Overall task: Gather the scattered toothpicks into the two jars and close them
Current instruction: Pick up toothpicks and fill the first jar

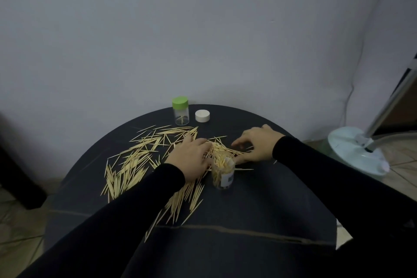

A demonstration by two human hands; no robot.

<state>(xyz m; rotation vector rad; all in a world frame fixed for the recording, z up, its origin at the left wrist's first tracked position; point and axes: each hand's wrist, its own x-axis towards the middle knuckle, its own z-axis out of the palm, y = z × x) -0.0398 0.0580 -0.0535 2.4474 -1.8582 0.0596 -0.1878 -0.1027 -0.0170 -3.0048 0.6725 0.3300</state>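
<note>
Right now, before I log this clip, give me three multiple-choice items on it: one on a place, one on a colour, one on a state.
1. Where does the loose white cap lie?
A. on the open jar
B. on the table, right of the green-lidded jar
C. on the floor

2. What colour is the lid on the far jar?
A. green
B. red
C. black

3. What is the state of the near jar?
A. capped and empty
B. tipped on its side
C. upright, open, holding toothpicks

Answers: 1 B, the cap sits on the dark table beside that jar. 2 A, the lid is bright green. 3 C, it stands uncapped with toothpicks inside, between the left hand and right hand.
</note>
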